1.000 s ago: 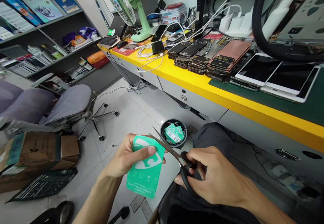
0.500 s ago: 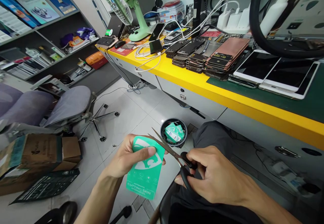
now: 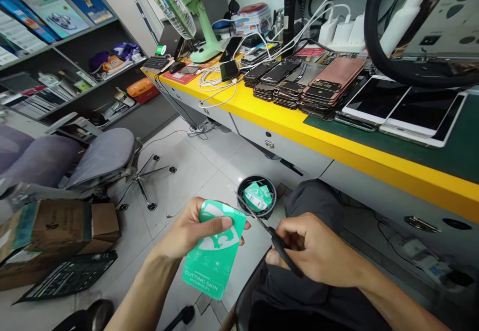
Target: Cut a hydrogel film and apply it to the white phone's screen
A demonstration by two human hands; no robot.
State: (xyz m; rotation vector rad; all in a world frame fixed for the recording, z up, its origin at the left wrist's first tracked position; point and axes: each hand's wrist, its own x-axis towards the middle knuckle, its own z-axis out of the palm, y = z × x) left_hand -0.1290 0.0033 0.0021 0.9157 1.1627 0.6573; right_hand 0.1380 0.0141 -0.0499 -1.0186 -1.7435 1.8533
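My left hand (image 3: 194, 231) grips a green card-like packet (image 3: 205, 266) printed "CUTTING SKIN HYDROGEL", thumb on its front and fingers behind. My right hand (image 3: 314, 251) holds a pair of scissors (image 3: 279, 244) with black handles. Their blades point up and left, close to the packet's upper right corner; whether they touch it I cannot tell. Beyond the blades, a dark round bin (image 3: 275, 204) stands on the floor with similar green packets (image 3: 258, 196) in it.
On the right runs a yellow-edged workbench (image 3: 284, 126) bearing stacks of phone parts (image 3: 322, 89), white-framed screens (image 3: 407, 106), cables and a green fan (image 3: 205, 37). To the left are an office chair (image 3: 103, 156), a cardboard box (image 3: 63, 231) and shelves. My knee (image 3: 318, 201) is beside the bin.
The scissors have turned in my right hand, and their blades, spread apart before, now look nearly together and farther right. The packet has tilted slightly in my left hand.
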